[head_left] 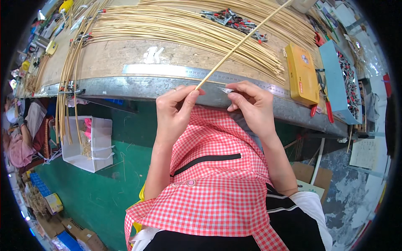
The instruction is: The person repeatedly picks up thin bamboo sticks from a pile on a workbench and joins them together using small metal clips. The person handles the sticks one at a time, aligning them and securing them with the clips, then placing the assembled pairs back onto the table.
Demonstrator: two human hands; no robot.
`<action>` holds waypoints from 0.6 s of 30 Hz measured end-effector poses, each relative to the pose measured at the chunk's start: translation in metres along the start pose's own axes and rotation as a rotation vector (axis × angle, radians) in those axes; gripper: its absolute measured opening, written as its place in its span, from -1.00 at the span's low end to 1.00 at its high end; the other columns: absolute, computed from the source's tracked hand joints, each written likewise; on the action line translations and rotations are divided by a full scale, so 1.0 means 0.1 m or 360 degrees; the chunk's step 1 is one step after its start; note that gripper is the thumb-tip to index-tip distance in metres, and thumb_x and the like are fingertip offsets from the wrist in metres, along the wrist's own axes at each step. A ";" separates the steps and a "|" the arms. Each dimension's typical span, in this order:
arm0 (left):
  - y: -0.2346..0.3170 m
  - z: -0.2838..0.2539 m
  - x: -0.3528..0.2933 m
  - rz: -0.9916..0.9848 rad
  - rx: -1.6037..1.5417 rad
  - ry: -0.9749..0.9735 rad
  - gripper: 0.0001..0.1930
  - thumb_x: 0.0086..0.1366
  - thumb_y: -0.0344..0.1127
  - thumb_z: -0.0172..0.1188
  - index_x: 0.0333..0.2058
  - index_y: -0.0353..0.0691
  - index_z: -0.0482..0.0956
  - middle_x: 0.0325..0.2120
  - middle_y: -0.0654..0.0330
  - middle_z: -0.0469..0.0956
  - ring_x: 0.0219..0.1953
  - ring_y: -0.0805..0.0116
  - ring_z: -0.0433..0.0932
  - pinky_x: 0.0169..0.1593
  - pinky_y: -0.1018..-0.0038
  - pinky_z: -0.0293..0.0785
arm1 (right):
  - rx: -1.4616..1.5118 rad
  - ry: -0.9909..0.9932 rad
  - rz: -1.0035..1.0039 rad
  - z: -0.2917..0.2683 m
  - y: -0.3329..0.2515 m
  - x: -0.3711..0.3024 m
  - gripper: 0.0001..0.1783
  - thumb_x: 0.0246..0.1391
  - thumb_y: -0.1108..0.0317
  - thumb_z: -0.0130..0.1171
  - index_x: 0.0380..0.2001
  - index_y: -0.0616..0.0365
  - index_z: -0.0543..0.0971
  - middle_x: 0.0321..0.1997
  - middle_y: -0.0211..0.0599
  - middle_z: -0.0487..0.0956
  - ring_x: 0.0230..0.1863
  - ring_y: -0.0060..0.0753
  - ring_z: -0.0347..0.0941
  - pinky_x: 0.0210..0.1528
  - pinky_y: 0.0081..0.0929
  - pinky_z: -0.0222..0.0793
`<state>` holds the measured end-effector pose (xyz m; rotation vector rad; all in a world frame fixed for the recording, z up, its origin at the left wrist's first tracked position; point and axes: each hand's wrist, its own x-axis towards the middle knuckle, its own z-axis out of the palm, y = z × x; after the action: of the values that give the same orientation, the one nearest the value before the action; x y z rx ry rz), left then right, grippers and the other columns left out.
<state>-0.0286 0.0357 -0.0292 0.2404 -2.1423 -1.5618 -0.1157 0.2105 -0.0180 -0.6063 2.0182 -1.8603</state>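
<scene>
I note the worktop (104, 56) carries cane bundles (167, 31) toward its far edge; a metal ruler (155, 70) lies along its near edge. One long cane (239, 47) slants from the near edge toward the far right corner, above ruler and bundles. Risk, my judgement: its long free end could snag the pile of clips (230, 20) if the left wrist turns; a slip could nick a thumb, should the pointed piece be sharp. The long cane's lower end sits clamped between thumb and forefinger of the left hand (173, 106). The right hand (256, 106) has its fingers pinched together on a small shiny piece (226, 90), near that end, apart from it; kind uncertain.
</scene>
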 end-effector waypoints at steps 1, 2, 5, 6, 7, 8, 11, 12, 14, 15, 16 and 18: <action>0.01 0.00 0.00 -0.0011 0.0003 -0.0006 -0.84 0.25 -0.40 0.14 -0.35 -0.40 0.63 -0.53 0.28 0.53 -0.53 0.62 0.28 -0.49 0.63 0.14 | 0.0025 0.0015 -0.0032 0.01 0.00 -0.01 -0.77 0.00 0.58 0.18 -0.21 0.38 0.56 -0.32 -0.29 0.52 -0.43 -0.59 0.48 -0.42 -0.65 0.46; 0.02 0.01 -0.01 -0.0023 0.0006 -0.0011 -0.84 0.25 -0.40 0.14 -0.36 -0.40 0.63 -0.53 0.27 0.53 -0.53 0.62 0.28 -0.49 0.63 0.14 | 0.0034 0.0024 -0.0101 0.03 0.01 -0.01 -0.78 0.00 0.58 0.18 -0.22 0.38 0.56 -0.32 -0.29 0.52 -0.45 -0.59 0.47 -0.40 -0.66 0.47; 0.01 0.02 -0.01 0.0003 0.0005 -0.0024 -0.84 0.25 -0.41 0.14 -0.36 -0.40 0.62 -0.54 0.27 0.53 -0.53 0.60 0.29 -0.48 0.63 0.15 | 0.0054 0.0053 -0.0217 0.06 0.03 0.00 -0.78 0.01 0.58 0.18 -0.22 0.39 0.56 -0.33 -0.29 0.54 -0.51 -0.62 0.44 -0.38 -0.66 0.51; 0.00 0.03 -0.01 0.0019 0.0005 -0.0026 -0.84 0.25 -0.41 0.14 -0.36 -0.40 0.62 -0.54 0.26 0.53 -0.53 0.60 0.29 -0.48 0.63 0.15 | 0.0062 0.0063 -0.0191 0.06 0.01 0.00 -0.78 0.02 0.57 0.18 -0.22 0.40 0.56 -0.35 -0.29 0.54 -0.52 -0.63 0.43 -0.38 -0.66 0.52; -0.01 0.03 -0.01 0.0039 -0.0004 -0.0019 -0.84 0.25 -0.41 0.14 -0.37 -0.40 0.62 -0.55 0.26 0.52 -0.54 0.60 0.29 -0.49 0.62 0.14 | 0.0071 0.0073 -0.0165 0.06 -0.01 0.00 -0.79 0.03 0.57 0.17 -0.21 0.40 0.56 -0.36 -0.30 0.54 -0.53 -0.65 0.42 -0.38 -0.65 0.53; -0.01 0.04 -0.01 0.0058 -0.0013 -0.0013 -0.84 0.24 -0.41 0.14 -0.37 -0.39 0.62 -0.56 0.26 0.52 -0.54 0.59 0.28 -0.49 0.62 0.14 | 0.0158 0.0110 -0.0147 0.07 -0.02 -0.01 -0.79 0.04 0.57 0.16 -0.21 0.41 0.55 -0.39 -0.31 0.53 -0.54 -0.65 0.40 -0.39 -0.64 0.53; 0.00 0.06 -0.01 0.0098 -0.0008 -0.0022 -0.85 0.24 -0.42 0.14 -0.37 -0.39 0.62 -0.59 0.27 0.50 -0.55 0.59 0.27 -0.50 0.60 0.12 | 0.0391 0.0203 -0.0132 0.09 -0.02 -0.01 -0.79 0.09 0.56 0.12 -0.19 0.43 0.55 -0.47 -0.31 0.51 -0.56 -0.67 0.37 -0.43 -0.61 0.55; 0.01 0.06 -0.01 0.0108 0.0002 -0.0027 -0.85 0.24 -0.42 0.14 -0.38 -0.39 0.62 -0.59 0.27 0.49 -0.55 0.59 0.26 -0.50 0.60 0.11 | 0.0455 0.0212 -0.0152 0.10 -0.03 0.00 -0.79 0.11 0.55 0.11 -0.19 0.43 0.55 -0.48 -0.30 0.50 -0.57 -0.67 0.36 -0.45 -0.59 0.55; 0.00 0.07 -0.02 0.0111 0.0011 -0.0036 -0.85 0.24 -0.42 0.14 -0.38 -0.39 0.62 -0.61 0.28 0.48 -0.57 0.60 0.25 -0.51 0.60 0.10 | 0.0591 0.0209 -0.0169 0.10 -0.03 0.01 -0.80 0.14 0.54 0.09 -0.19 0.43 0.55 -0.50 -0.29 0.50 -0.59 -0.67 0.35 -0.49 -0.58 0.55; 0.00 0.08 -0.02 0.0115 0.0014 -0.0045 -0.86 0.24 -0.42 0.14 -0.38 -0.39 0.62 -0.61 0.28 0.47 -0.57 0.60 0.24 -0.52 0.60 0.09 | 0.0662 0.0201 -0.0167 0.10 -0.04 0.01 -0.80 0.14 0.53 0.08 -0.19 0.43 0.55 -0.50 -0.28 0.50 -0.60 -0.67 0.34 -0.50 -0.57 0.54; 0.00 0.08 -0.02 0.0112 0.0009 -0.0050 -0.86 0.24 -0.42 0.14 -0.38 -0.39 0.62 -0.61 0.28 0.47 -0.58 0.61 0.24 -0.52 0.60 0.09 | 0.0733 0.0194 -0.0164 0.11 -0.04 0.01 -0.80 0.15 0.52 0.07 -0.19 0.43 0.55 -0.50 -0.27 0.50 -0.61 -0.67 0.34 -0.51 -0.57 0.54; 0.01 0.09 -0.02 0.0106 0.0003 -0.0059 -0.86 0.23 -0.42 0.14 -0.38 -0.39 0.62 -0.62 0.28 0.47 -0.59 0.61 0.24 -0.53 0.60 0.08 | 0.0813 0.0179 -0.0127 0.11 -0.01 0.02 -0.80 0.15 0.51 0.08 -0.20 0.42 0.55 -0.51 -0.26 0.49 -0.63 -0.67 0.31 -0.55 -0.58 0.53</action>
<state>-0.0309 0.0446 -0.0314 0.1400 -2.1575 -1.5380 -0.1115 0.2000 -0.0184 -0.4474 1.4947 -2.3801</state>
